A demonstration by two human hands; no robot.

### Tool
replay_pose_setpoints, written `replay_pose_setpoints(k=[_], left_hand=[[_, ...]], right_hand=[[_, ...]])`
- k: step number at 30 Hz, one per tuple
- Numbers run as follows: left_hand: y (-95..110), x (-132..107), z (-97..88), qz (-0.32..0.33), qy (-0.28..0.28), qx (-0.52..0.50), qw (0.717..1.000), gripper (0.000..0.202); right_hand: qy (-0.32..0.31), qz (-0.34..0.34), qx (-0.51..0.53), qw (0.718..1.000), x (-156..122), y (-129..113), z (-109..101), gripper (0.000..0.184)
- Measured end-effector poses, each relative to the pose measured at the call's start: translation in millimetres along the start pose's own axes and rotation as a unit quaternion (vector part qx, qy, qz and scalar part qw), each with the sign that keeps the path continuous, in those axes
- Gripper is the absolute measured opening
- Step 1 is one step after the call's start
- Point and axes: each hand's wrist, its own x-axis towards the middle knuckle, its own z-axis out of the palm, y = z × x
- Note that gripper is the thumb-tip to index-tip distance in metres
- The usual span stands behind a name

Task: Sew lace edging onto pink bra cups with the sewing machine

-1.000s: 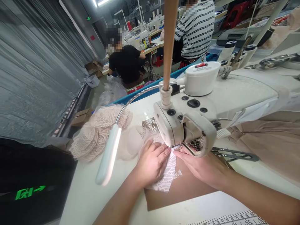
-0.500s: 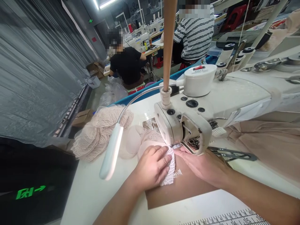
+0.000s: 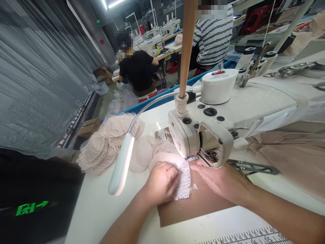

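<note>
Under the head of a white sewing machine (image 3: pixel 185 135) lies a pale lace piece (image 3: pixel 185 179), joined to a smooth pale cup-like part (image 3: pixel 165 157). My left hand (image 3: pixel 162 181) is closed, its fingers curled and pinching the lace from the left. The exact grip is hidden under the knuckles. On the other side, my right hand (image 3: pixel 220 179) lies flat on the brown sheet (image 3: pixel 203 198), fingers stretched toward the presser foot (image 3: pixel 191 158). Its fingertips are close to the lace's right edge; whether they touch it I cannot tell.
A gooseneck lamp (image 3: pixel 121 166) hangs over the white table (image 3: pixel 96 206), near stacked lace pieces (image 3: pixel 109 145). A printed ruler (image 3: pixel 256 237) runs along the front. Beige fabric (image 3: pixel 291 156) lies at right. Two people sit beyond the blue-edged table.
My left fingers have curled in from lying spread on the lace, baring more of it and the pale cup-like part. My right fingertips have drawn slightly away from the presser foot.
</note>
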Motion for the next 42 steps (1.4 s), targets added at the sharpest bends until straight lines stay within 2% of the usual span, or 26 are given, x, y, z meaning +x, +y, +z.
replay_pose_setpoints(k=[4, 7, 9, 13, 16, 22, 26, 31, 35, 42], left_hand=[[1.1, 2.7, -9.0, -0.04, -0.041, -0.037, 0.998, 0.016], [1.8, 2.8, -11.1, -0.045, -0.056, -0.035, 0.997, 0.017], [1.4, 2.0, -10.6, -0.025, -0.054, -0.028, 0.998, 0.016], [-2.7, -0.1, -7.2, 0.062, -0.069, 0.026, 0.995, 0.039], [-5.9, -1.8, -4.1, 0.088, -0.077, 0.058, 0.991, 0.042], [-3.0, -1.0, -1.0, 0.068, -0.071, 0.072, 0.993, 0.043], [2.8, 2.9, -1.6, 0.034, -0.075, 0.081, 0.993, 0.042], [5.5, 3.7, -2.5, 0.022, -0.07, 0.095, 0.993, 0.041], [2.3, -0.7, -1.4, 0.042, -0.056, 0.101, 0.992, 0.039], [-4.6, -8.0, 0.9, 0.07, -0.045, 0.051, 0.995, 0.037]], right_hand=[[-0.038, -0.022, 0.008, 0.999, -0.6, -0.3, -1.2, 0.038], [-0.065, -0.028, 0.021, 0.997, -1.2, -0.9, 0.0, 0.042], [-0.08, -0.029, 0.02, 0.996, -1.5, -1.6, 1.5, 0.043], [-0.074, -0.036, 0.001, 0.997, -3.2, -3.0, 3.9, 0.044], [-0.061, -0.035, -0.02, 0.997, -5.2, -3.8, 5.1, 0.045], [-0.036, -0.022, -0.024, 0.999, -4.7, -3.7, 6.2, 0.047], [-0.034, 0.004, -0.029, 0.999, 2.0, -5.4, 0.8, 0.043], [-0.021, 0.0, -0.029, 0.999, 7.1, -6.1, -4.7, 0.04], [-0.048, -0.036, -0.018, 0.998, 2.1, -2.0, -5.9, 0.047], [-0.117, -0.117, 0.061, 0.984, -3.8, 2.8, -12.7, 0.043]])
